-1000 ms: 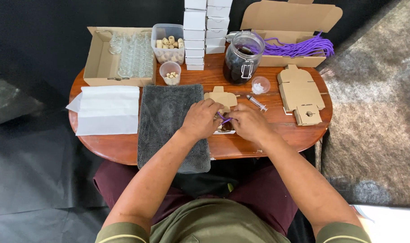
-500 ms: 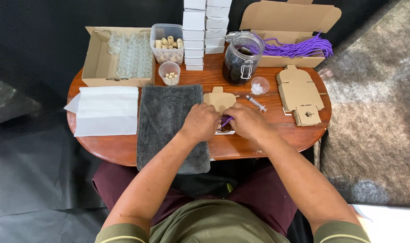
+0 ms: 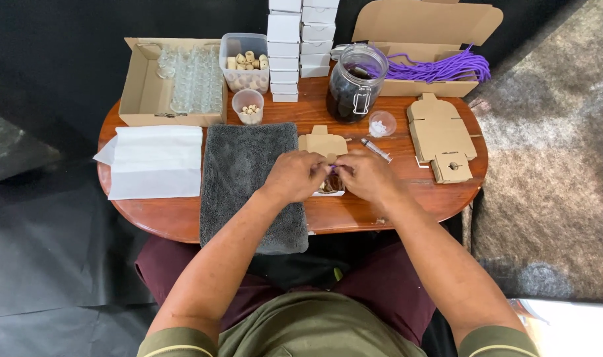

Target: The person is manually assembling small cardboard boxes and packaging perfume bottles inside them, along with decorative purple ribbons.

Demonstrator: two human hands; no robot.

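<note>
While both hands meet at the table's near edge, little else moves; the lines below set it out.

Left hand: curled, fingers drawn together over a small object at mid-table; I cannot tell whether they pinch it, since the knuckles hide the tips.
Right hand: curled likewise, touching the left at the fingertips; grip hidden in the same way.
Small object: a little pale tray or box with dark contents, lying on the table between the hands and mostly covered; a hint of purple shows at the fingertips.
Change: against the earlier pictures the hands sit in nearly the same spot, pressed a touch closer together; the work looks like fine fingering in place rather than a reach or a carry.
Card blank: flat, just beyond the hands; unmoved.
Grey cloth: beside the left hand, hanging over the near edge.
Syringe: just beyond the right hand.
Jar: dark contents, lid open; behind it a box of purple cord.
Table: oval, wooden; nothing on it has shifted.
</note>
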